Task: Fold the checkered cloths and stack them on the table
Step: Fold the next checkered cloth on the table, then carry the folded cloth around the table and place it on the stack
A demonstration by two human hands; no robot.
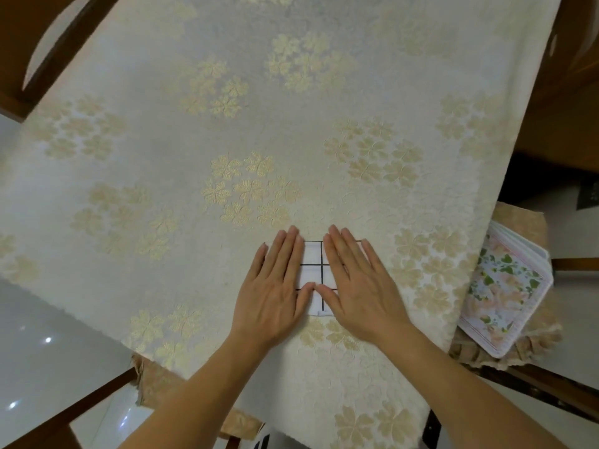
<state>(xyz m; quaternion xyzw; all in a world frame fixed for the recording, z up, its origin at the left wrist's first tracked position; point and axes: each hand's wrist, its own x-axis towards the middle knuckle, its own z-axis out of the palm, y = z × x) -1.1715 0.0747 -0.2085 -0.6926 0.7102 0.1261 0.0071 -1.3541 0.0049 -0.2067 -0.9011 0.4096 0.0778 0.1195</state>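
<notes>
No words, numbers, brand marks or signs can be read anywhere in view. The dark panel (588, 196) at about three o'clock, past the table's edge, bears a few pale marks, too small and blurred to make out. The flowered tray (505, 296) at four o'clock shows only a printed pattern, no lettering.

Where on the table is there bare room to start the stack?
Bare tablecloth lies beyond both hands and left of the left hand. A narrower strip runs between the right hand and the table's right edge. Only the cloth under the palms is occupied.
</notes>
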